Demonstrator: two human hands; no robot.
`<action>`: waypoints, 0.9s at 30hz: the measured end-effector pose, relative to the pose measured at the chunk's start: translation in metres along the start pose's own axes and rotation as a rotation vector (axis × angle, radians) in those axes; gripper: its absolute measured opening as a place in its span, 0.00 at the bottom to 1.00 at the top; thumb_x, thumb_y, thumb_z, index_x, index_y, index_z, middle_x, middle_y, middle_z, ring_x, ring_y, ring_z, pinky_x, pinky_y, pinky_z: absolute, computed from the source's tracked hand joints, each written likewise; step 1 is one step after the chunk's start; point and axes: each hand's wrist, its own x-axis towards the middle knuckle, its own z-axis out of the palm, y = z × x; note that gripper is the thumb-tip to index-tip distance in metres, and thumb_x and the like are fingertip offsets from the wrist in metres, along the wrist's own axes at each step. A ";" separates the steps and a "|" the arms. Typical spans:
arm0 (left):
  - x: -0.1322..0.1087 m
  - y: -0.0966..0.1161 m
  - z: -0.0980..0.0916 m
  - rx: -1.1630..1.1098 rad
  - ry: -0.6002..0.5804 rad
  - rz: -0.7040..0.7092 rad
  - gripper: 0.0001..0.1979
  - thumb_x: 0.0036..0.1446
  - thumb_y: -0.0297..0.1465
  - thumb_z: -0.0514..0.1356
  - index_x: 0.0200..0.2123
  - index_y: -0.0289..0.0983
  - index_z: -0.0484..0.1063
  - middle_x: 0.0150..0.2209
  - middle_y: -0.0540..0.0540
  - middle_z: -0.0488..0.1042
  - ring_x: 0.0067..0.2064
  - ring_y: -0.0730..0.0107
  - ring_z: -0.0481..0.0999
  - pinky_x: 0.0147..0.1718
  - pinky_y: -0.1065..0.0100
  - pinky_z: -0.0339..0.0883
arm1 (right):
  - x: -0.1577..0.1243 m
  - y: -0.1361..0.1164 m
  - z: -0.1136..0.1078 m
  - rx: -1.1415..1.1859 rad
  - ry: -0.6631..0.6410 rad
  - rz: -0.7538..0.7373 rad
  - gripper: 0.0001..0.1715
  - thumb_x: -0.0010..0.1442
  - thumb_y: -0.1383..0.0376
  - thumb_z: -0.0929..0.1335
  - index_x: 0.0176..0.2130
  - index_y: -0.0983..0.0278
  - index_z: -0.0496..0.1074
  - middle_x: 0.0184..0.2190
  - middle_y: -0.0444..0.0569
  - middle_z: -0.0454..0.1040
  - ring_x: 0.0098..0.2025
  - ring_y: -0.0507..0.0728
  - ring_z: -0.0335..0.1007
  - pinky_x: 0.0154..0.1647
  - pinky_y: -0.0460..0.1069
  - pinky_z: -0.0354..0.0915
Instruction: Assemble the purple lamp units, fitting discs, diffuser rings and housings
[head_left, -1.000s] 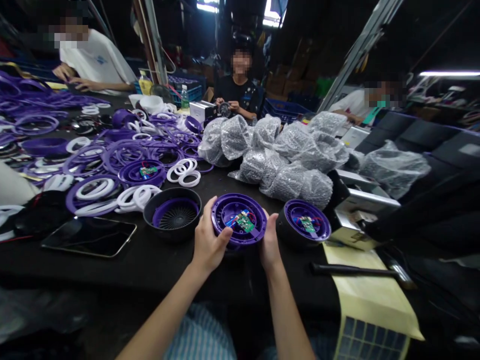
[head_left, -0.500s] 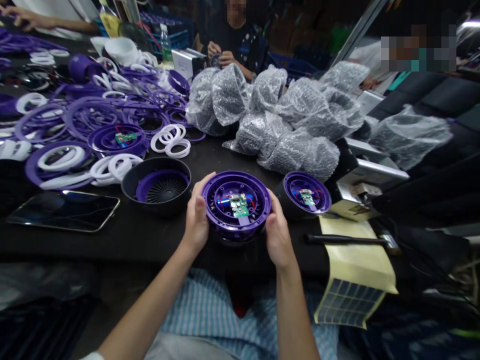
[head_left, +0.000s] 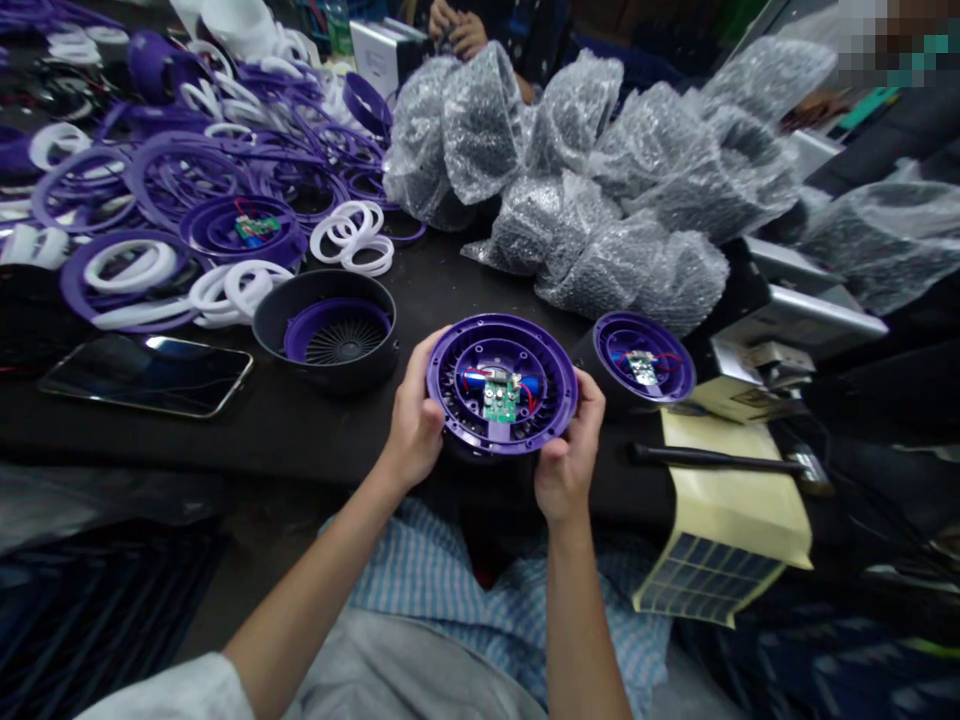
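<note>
Between my two hands is a round purple housing, its open face towards me, showing a green circuit board, red wires and blue cylinders inside. My left hand is closed around its left side, and my right hand grips the right side with the thumb at the front. The housing's underside is hidden. To the left stands a black bowl-shaped shell with a purple ring and a slotted grille in it. Close by my right hand is a second purple housing with a circuit board, in a dark shell.
Bubble-wrapped items are heaped at the back. Purple rings and white rings cover the left side. A phone lies front left. At right, a hammer rests on yellow label sheets. Another person's hands show at the back.
The view has shifted downward. The purple housing in my hands has turned and tipped slightly, its open face now showing more fully. Both hands still hold its sides.
</note>
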 end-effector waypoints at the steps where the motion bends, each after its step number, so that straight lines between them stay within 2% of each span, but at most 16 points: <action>1: 0.000 -0.001 -0.001 0.018 -0.029 0.019 0.41 0.48 0.60 0.45 0.56 0.36 0.58 0.55 0.38 0.64 0.56 0.56 0.64 0.55 0.60 0.57 | -0.001 0.001 0.000 -0.024 -0.014 0.009 0.48 0.49 0.38 0.61 0.58 0.64 0.53 0.56 0.57 0.61 0.58 0.62 0.59 0.58 0.55 0.58; 4: 0.001 -0.001 -0.004 0.033 -0.076 0.012 0.42 0.48 0.59 0.47 0.56 0.35 0.58 0.55 0.37 0.64 0.56 0.56 0.64 0.56 0.60 0.57 | -0.003 0.004 -0.001 -0.069 -0.020 0.016 0.51 0.49 0.37 0.61 0.60 0.64 0.51 0.59 0.57 0.56 0.61 0.63 0.53 0.60 0.57 0.55; 9: 0.002 -0.002 -0.006 0.025 -0.085 -0.045 0.41 0.49 0.60 0.46 0.55 0.35 0.60 0.55 0.37 0.66 0.56 0.54 0.65 0.56 0.57 0.57 | -0.004 0.006 0.003 -0.013 0.036 -0.040 0.48 0.48 0.38 0.63 0.59 0.61 0.55 0.58 0.53 0.59 0.60 0.62 0.56 0.59 0.56 0.56; 13: 0.002 -0.003 -0.007 0.046 -0.070 -0.083 0.41 0.49 0.59 0.45 0.55 0.34 0.61 0.56 0.36 0.64 0.58 0.52 0.62 0.57 0.55 0.54 | -0.003 0.007 0.006 0.025 0.038 -0.066 0.48 0.48 0.39 0.63 0.59 0.61 0.54 0.58 0.53 0.58 0.60 0.62 0.55 0.59 0.56 0.56; 19: 0.002 -0.006 -0.011 0.003 -0.106 -0.101 0.37 0.50 0.54 0.54 0.55 0.34 0.61 0.56 0.37 0.64 0.57 0.53 0.63 0.57 0.55 0.54 | -0.003 0.007 0.000 0.085 -0.063 -0.041 0.45 0.53 0.44 0.65 0.61 0.60 0.50 0.62 0.51 0.53 0.62 0.60 0.50 0.61 0.55 0.52; 24: 0.002 -0.004 -0.011 0.013 -0.100 -0.105 0.32 0.52 0.47 0.56 0.55 0.35 0.61 0.56 0.39 0.65 0.57 0.53 0.63 0.57 0.56 0.54 | -0.008 0.001 -0.010 -0.020 -0.158 0.068 0.43 0.56 0.48 0.64 0.62 0.62 0.47 0.63 0.52 0.50 0.63 0.61 0.48 0.63 0.57 0.50; 27: 0.004 0.004 -0.010 0.014 -0.104 -0.166 0.28 0.51 0.41 0.58 0.54 0.36 0.63 0.55 0.41 0.67 0.56 0.54 0.65 0.56 0.56 0.56 | -0.006 -0.005 -0.015 -0.020 -0.190 0.134 0.39 0.56 0.54 0.65 0.61 0.62 0.49 0.63 0.52 0.49 0.64 0.60 0.47 0.63 0.57 0.50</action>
